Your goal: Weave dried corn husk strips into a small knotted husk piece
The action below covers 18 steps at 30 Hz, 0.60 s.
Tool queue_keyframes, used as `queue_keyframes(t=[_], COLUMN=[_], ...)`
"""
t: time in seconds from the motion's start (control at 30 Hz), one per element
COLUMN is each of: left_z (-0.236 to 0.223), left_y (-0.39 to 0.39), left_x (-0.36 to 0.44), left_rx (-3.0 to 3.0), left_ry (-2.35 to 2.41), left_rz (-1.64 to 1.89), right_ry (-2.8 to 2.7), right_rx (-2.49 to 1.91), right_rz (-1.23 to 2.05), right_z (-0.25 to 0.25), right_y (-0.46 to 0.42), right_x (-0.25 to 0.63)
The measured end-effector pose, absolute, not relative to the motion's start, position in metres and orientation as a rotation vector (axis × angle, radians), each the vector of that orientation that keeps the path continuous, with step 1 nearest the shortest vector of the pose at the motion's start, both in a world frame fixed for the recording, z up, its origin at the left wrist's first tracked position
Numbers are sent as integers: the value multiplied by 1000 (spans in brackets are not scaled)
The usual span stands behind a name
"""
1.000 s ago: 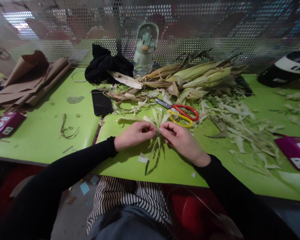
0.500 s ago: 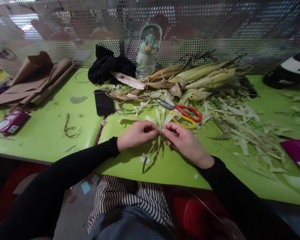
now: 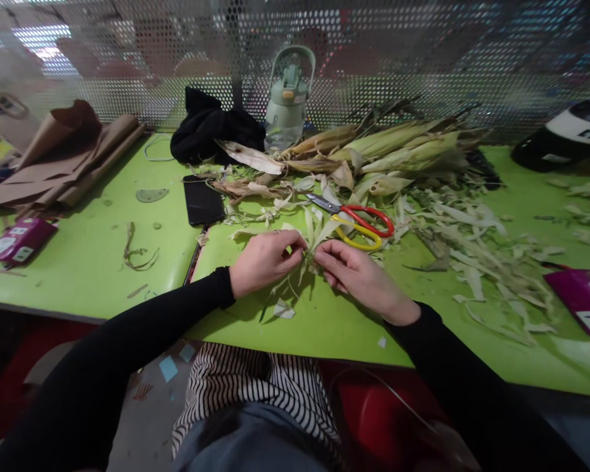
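Well, just beyond the fingers lie the scissors (image 3: 347, 219), with the husk pile (image 3: 398, 154) behind and the phone (image 3: 204, 200) off left; a pale scrap (image 3: 284, 309) sits nearer the body. The left hand (image 3: 270, 259) pinches the strip bundle (image 3: 313, 229) between both hands; the right hand's (image 3: 361, 275) thumb and forefinger press together at its middle. Its trailing ends have swung leftward.

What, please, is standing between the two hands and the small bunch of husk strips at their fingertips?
Nothing visible: the fingertips of the left hand and right hand meet at the husk strips. The scissors lie just beyond the right hand, not in between.
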State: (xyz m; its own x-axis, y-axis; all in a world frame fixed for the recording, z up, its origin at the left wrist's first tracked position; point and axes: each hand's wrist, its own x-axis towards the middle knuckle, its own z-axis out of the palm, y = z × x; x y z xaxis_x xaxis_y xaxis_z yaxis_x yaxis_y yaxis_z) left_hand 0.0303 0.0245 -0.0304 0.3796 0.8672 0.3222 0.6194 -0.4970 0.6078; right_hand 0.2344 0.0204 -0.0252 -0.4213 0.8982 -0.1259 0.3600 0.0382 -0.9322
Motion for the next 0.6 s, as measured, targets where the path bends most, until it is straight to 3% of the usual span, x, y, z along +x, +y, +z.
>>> queue_keyframes(t=[0.23,0.4,0.6], left_z=[-27,-21,-15], left_y=[32,40,34], left_x=[22,18,23], left_rx=[2225,2130,1527], left_ry=[1347,1406,930], left_rz=[890,706,642], right_ry=[-1841,-1720,-1526], right_rx=[-1276,-1148,-843], right_rz=[1484,1482,1599], right_z=[-22,-15,-18], right_y=[24,23,17], right_x=[244,246,239])
